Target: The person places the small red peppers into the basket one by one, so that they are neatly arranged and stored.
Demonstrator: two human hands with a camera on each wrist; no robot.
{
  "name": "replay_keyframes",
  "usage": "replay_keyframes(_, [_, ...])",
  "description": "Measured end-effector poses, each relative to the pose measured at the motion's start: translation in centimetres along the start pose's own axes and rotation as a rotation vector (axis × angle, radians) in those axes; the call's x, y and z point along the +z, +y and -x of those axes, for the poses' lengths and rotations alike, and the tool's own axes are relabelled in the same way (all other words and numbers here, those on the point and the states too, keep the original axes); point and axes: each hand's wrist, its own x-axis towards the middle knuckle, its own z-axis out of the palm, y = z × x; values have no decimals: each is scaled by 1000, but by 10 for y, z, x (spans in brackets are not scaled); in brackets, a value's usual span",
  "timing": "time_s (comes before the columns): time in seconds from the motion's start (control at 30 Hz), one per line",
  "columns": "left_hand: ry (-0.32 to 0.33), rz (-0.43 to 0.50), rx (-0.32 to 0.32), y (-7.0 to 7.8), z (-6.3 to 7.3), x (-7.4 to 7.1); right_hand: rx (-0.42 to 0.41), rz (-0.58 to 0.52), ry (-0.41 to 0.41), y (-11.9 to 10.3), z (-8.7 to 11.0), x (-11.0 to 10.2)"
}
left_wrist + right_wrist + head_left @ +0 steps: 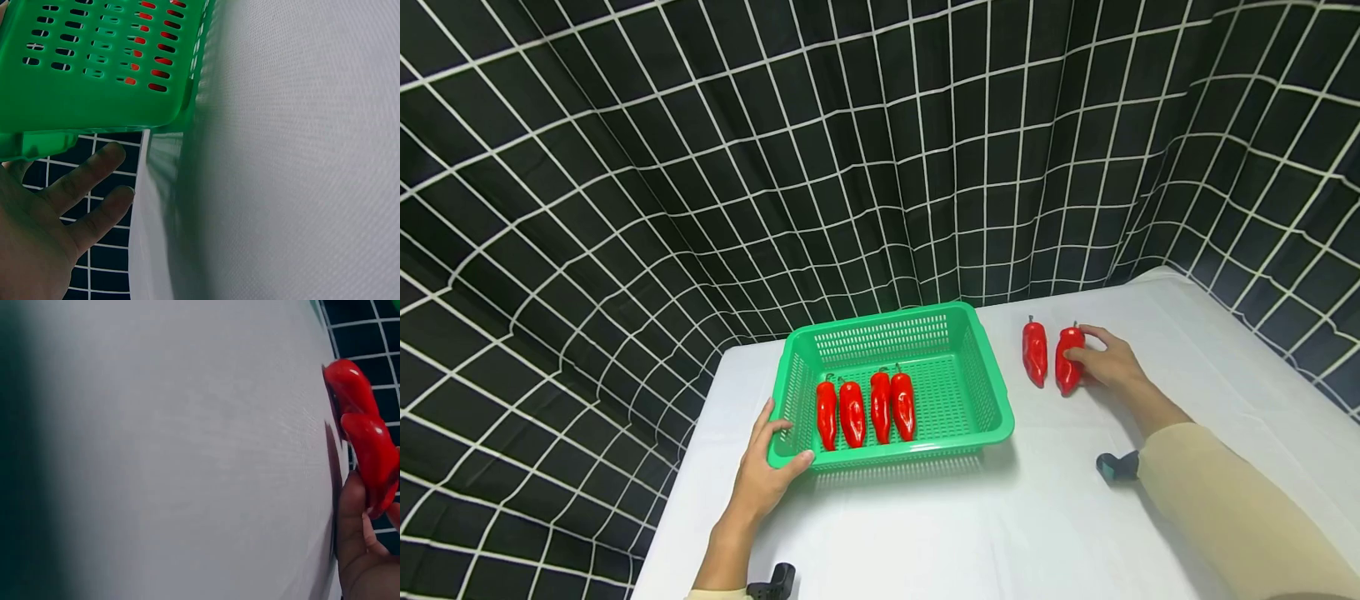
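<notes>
Across the front-left corner of a green plastic basket (887, 450) lies my left hand (765, 471), gripping the rim with its thumb on the front edge and a finger over the left edge. Two other fingers (94, 181) spread out below the rim in the left wrist view. Several glossy red peppers (852, 414) lie side by side in the basket's left and middle part. To the right of it, my right hand (1105, 358) holds a red pepper (1067, 367) between thumb and fingers. Another red pepper (1034, 354) rests just left of that one.
A white cloth (910, 533) covers the table. Black curtains with a white grid (865, 167) hang behind it and at both sides. A small dark device (1117, 467) sits at the right wrist, and a similar one (778, 581) at the left wrist.
</notes>
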Motion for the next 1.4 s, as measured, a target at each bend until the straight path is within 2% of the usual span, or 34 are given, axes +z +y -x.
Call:
replay_keyframes(0.27, [8,-3,11,0,0,0,-14,-96,-6,2,9,-5])
replay_keyframes(0.6, [11,7,21,-1,1,1,-75,-61,-2,-6,27,-19])
replay_keyframes(0.93, [15,-4,20,1,1,1,-147,-164,-10,-24,55,-26])
replay_keyframes(1.17, [13,4,15,2,1,1,-156,-178,-8,-30,71,-30])
replay_keyframes(1.4, [18,9,17,2,1,0,-181,-239,-22,-39,90,-31])
